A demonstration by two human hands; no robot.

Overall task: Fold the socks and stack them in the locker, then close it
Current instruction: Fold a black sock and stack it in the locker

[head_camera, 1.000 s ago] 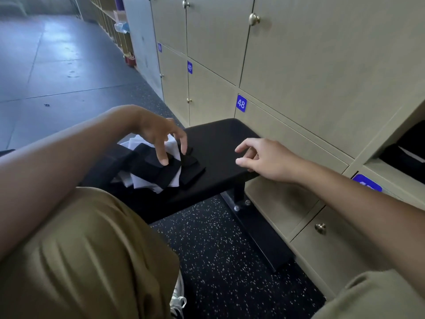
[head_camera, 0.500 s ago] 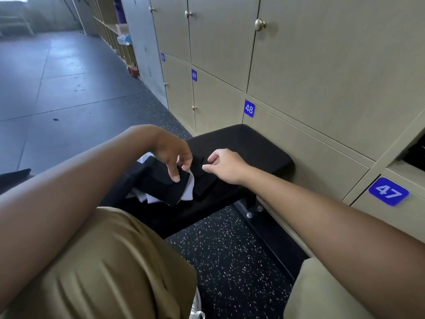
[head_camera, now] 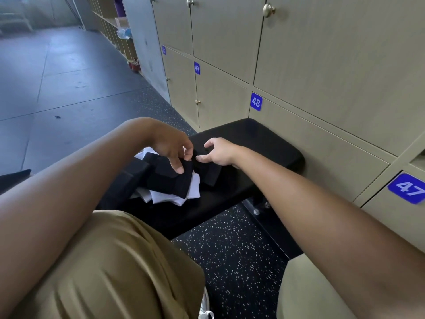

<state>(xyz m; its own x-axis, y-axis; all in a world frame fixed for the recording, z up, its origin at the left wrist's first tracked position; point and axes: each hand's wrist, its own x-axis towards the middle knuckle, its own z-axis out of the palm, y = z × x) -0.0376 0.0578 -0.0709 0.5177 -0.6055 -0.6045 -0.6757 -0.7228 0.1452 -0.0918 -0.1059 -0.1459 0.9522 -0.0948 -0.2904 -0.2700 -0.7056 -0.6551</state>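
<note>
The socks (head_camera: 170, 183), black and white knit, lie heaped on the padded black bench (head_camera: 253, 143); the left hand (head_camera: 171, 149) presses curled fingers on a black one, gripping nothing; the right hand (head_camera: 217, 151) hovers open just beside; blue tags on beige lockers (head_camera: 322, 65) read 47, 48, 49.

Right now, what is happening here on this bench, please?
A person sits at a black bench beside a wall of lockers and sorts a small pile of black socks and white socks. The left hand presses its fingers on the top black sock of the pile. The right hand reaches with open fingers to a separate black sock lying next to the pile. The socks are on the bench; none is seen stacked in a locker.
</note>
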